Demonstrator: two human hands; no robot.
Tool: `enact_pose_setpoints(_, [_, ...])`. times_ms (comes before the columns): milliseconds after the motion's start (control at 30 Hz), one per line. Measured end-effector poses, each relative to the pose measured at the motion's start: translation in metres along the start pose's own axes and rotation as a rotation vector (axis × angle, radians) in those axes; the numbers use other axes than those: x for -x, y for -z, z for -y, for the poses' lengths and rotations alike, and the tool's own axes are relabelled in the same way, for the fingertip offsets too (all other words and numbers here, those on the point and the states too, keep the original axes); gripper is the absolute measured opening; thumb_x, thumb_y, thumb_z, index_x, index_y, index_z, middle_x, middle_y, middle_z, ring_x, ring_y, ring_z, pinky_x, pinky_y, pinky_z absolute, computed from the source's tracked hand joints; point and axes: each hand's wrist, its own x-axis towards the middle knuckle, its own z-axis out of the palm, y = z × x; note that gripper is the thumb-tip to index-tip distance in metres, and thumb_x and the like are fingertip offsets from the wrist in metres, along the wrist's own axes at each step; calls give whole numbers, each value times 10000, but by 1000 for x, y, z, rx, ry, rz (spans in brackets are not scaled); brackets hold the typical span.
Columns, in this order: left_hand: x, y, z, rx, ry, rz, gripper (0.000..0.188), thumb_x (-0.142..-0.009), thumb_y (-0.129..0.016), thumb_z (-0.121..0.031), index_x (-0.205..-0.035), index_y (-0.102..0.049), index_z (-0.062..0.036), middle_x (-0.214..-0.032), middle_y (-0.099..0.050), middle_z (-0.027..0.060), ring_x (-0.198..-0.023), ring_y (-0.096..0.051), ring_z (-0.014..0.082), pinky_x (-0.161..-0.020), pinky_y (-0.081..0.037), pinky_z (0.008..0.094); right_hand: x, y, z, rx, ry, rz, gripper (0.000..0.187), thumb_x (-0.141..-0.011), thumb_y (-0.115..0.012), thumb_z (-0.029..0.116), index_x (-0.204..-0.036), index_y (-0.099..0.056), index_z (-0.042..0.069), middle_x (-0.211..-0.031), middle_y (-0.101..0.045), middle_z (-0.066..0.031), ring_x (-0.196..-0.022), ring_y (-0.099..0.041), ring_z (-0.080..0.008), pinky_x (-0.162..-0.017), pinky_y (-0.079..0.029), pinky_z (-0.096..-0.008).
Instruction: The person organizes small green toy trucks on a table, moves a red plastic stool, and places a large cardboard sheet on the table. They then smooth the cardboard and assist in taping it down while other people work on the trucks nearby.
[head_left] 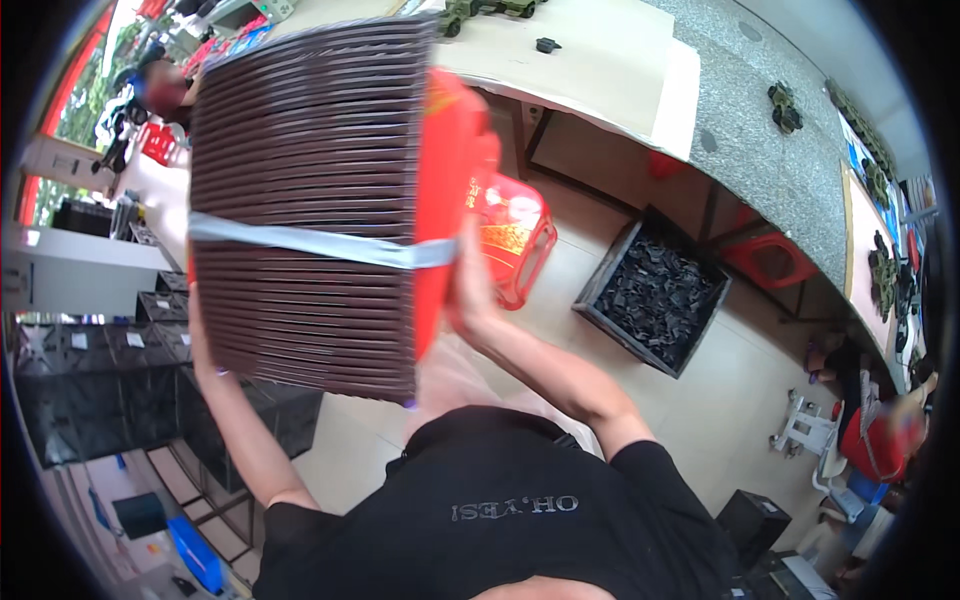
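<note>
In front of me I carry a red plastic stool point(445, 180), its seat covered by a dark brown ribbed cushion point(310, 170) held on with a band of grey tape point(320, 243). The stool is tilted, so the ribbed side faces up toward me. My right hand point(470, 285) grips the red side at the right, palm against it. Around the left edge reaches my left hand point(207, 345), its fingers mostly hidden behind the cushion. A second red stool point(515, 240) with a yellow pattern stands on the floor just beyond my right hand.
Under the long workbench point(760, 120) sits a black crate point(655, 290) full of small dark parts, with another red stool point(770, 258) near it. Green model vehicles point(785, 107) rest on the bench. Black crates point(100, 385) are stacked at left. A person point(880, 430) sits at far right.
</note>
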Motion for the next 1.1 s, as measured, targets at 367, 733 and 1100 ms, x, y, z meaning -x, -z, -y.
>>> enact_pose_setpoints(367, [-351,230,169,-268,367,265,552,-932,-462,-403,-1356,-321,-79,-1294,-459,65,-1178,-447,181,-972,-379,408,-385,65,-256,28,-172,-456,670,-838,-487,597,-1098,-548,-18,-866,-595,-104,-745,-588,-200,-659,-501,-346])
enact_pose_setpoints(733, [-662,120,426,-278,434,516,664,-909,-272,-604,-1432,-178,-205,-1429,-311,-16,-1302,-307,191,-1027,-308,406,-646,287,-221,89,130,-608,649,-868,-424,586,-1183,-527,28,-1103,-582,-141,-957,-571,-242,-835,-471,-360])
enact_pose_setpoints(1100, [-769,41,485,37,467,614,401,-905,-481,-445,-1157,-527,-137,-1058,-602,63,-946,-577,256,-895,-440,513,-735,325,-120,956,286,-1086,544,-886,-442,473,-1174,-513,17,-1128,-547,-172,-1035,-509,-309,-869,-427,-409])
